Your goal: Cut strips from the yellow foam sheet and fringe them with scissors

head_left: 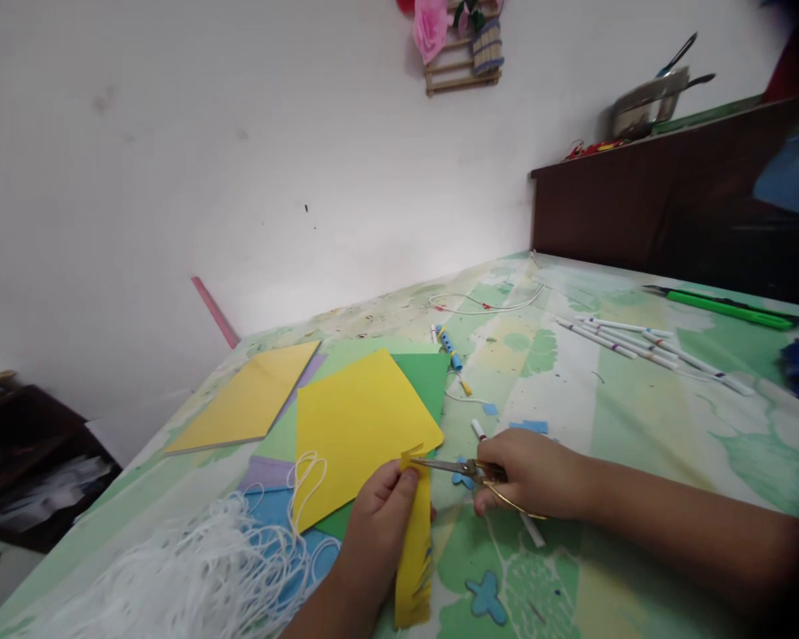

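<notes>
My left hand (pixel 381 510) pinches a narrow yellow paper strip (pixel 413 568) near its upper end. Short slits run along the strip's right edge, making a fringe. In my right hand (pixel 539 470) is a pair of scissors (pixel 454 466) with gold-coloured handles, its blades pointing left and meeting the top of the strip. Under the strip's upper end lies a larger yellow sheet (pixel 359 417), on top of green paper (pixel 421 382). A white stick-like pen (pixel 533 530) lies beneath my right hand, and a blue cut-out shape (pixel 486 596) sits nearer to me.
A heap of white string (pixel 193 568) spreads at the left over blue paper (pixel 270 510). Further back are an orange-yellow pad (pixel 253 399) and a small blue rolled piece (pixel 448 346). White pens (pixel 629 342) and a green cutter knife (pixel 732 308) lie at the right.
</notes>
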A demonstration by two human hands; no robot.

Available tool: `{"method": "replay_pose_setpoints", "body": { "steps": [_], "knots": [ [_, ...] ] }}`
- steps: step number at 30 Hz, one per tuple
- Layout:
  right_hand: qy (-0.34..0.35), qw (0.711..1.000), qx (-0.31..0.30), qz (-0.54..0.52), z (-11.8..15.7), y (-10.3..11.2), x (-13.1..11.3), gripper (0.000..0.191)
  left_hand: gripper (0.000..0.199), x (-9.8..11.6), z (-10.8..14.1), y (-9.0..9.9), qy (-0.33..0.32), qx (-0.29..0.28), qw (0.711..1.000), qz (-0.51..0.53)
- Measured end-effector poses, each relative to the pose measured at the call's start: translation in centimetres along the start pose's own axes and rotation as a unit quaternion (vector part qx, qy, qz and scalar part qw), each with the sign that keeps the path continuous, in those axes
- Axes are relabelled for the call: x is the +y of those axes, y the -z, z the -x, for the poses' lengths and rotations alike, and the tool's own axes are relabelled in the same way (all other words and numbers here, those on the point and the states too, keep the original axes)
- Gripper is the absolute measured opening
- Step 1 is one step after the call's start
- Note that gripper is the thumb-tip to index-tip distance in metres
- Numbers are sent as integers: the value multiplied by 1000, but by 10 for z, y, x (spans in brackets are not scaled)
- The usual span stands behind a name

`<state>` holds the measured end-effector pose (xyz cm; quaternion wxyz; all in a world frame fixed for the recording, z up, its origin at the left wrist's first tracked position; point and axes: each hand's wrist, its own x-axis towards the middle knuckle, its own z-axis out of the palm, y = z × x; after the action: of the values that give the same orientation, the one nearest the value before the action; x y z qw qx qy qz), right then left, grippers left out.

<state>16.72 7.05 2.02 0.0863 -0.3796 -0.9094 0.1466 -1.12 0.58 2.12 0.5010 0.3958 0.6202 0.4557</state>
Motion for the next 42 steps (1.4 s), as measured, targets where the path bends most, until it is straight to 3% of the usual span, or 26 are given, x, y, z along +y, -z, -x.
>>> {"method": "replay_pose_setpoints", "body": {
  "steps": [6,17,25,42],
  "knots": [
    [4,1000,1,16,1,0,-1,42,20,0,1,-3,-18,11,1000,11],
    [-9,1000,-3,8,1,1,-1,40,20,-2,0,-2,7,21,999,42],
    [-15,1000,-16,-5,-1,2,1,41,14,0,2,-2,0,0,997,82],
    [7,1000,-16,-23,-1,-2,5,42,15,-1,1,1,22,-2,999,48]
  ]
}}
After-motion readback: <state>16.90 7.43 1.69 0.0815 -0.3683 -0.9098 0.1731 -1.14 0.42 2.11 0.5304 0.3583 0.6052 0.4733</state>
